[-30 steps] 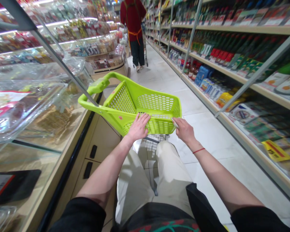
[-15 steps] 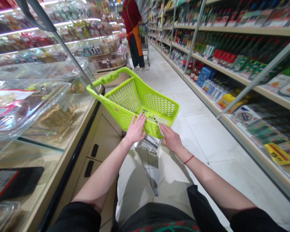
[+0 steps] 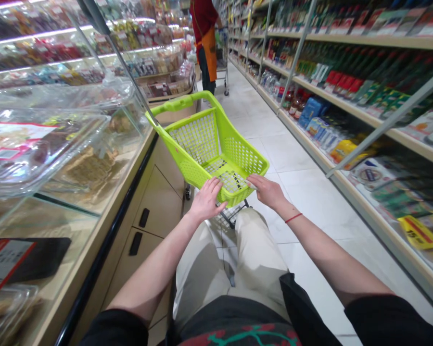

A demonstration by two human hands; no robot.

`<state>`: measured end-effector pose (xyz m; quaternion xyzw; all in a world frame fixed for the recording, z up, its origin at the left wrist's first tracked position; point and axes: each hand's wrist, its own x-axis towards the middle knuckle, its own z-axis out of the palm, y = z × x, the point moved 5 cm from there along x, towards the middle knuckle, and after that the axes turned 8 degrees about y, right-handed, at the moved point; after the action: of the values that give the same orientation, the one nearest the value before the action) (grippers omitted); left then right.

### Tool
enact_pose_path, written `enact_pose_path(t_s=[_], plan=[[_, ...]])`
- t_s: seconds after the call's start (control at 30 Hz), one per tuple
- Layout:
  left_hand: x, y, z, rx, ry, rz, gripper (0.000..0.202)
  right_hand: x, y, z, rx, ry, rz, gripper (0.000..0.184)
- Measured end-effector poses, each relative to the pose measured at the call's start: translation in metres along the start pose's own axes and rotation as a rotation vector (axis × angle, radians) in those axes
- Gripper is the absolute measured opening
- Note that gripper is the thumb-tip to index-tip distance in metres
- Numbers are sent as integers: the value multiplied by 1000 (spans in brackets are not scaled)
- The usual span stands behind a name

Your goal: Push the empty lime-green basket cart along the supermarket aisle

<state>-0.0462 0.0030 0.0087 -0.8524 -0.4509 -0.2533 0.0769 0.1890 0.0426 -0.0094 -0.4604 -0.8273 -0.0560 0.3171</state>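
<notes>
A lime-green, perforated plastic shopping trolley [image 3: 238, 144] stands just in front of the person's knees, beside a pale wooden display counter [image 3: 159, 197]. The left hand [image 3: 206, 199] lies loosely over its near rim, fingers extended, clasping nothing. The right hand [image 3: 267, 191], at the end away from the handle, pinches a small white scrap [image 3: 252, 185] I can't identify. To me the basket looks stiff, smooth and fairly light, liable to roll if leaned on; I'd steady it by the rim or the thick moulded green loop handle [image 3: 180, 103].
</notes>
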Motion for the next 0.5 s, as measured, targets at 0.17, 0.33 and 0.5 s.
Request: enact_pose_path(t_s=[0.17, 0.33, 0.5], plan=[[-5, -12, -7, 36, -1, -7, 66, 3, 16, -3, -28, 8, 12, 44], [-16, -28, -17, 90, -9, -37, 65, -5, -12, 2, -3, 27, -53, 44], [-32, -45, -25, 121, -24, -100, 64, -7, -41, 12, 20, 25, -81, 46]])
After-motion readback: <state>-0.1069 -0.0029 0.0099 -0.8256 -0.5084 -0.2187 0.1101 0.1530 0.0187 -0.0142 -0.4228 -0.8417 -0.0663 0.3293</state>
